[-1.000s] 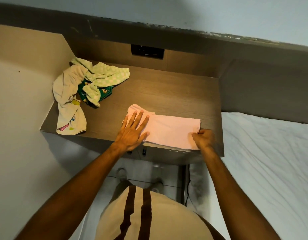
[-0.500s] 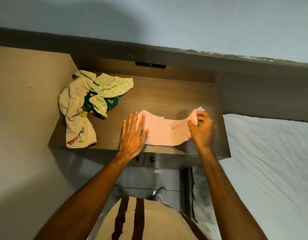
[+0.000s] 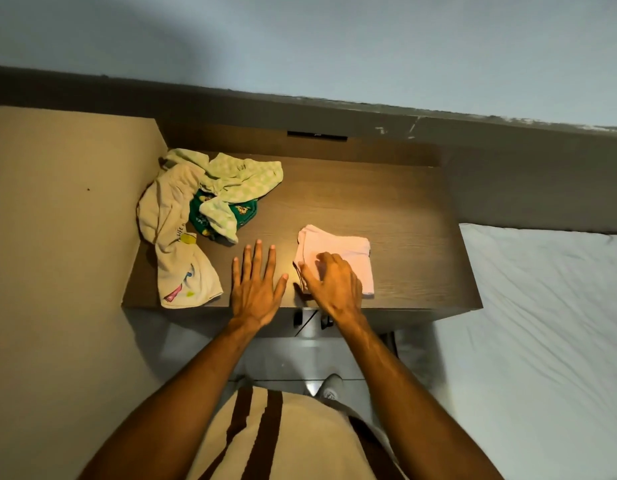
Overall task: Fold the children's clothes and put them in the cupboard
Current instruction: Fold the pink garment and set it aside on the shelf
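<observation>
head view, looking down on a brown wooden tabletop (image 3: 386, 202). a pink garment (image 3: 348, 251), folded into a compact, roughly square packet, lies flat near the front edge of the tabletop, right of centre. its slightly longer axis runs from the front edge toward the wall, and stacked fold edges show along its far-left corner. the right hand (image 3: 329, 284) rests palm down on the near-left part of the packet, fingers loosely curved and pressing on the cloth, not gripping it. the left hand (image 3: 256, 284) lies flat and spread on bare wood just beside the packet's left edge, apart from the cloth, fingers pointing toward the wall. farther left sits a heap of unfolded clothes: a cream garment (image 3: 177, 251) with coloured print trails toward the front-left corner, a pale green checked garment (image 3: 237, 178) is bunched at the back, and a dark green printed piece (image 3: 243, 211) lies between and partly under them. a tan side panel (image 3: 64, 220) bounds the tabletop on the left; a bed with a white sheet (image 3: 542, 323) lies to the right. the person's beige striped shirt (image 3: 282, 441) fills the bottom of the view.
</observation>
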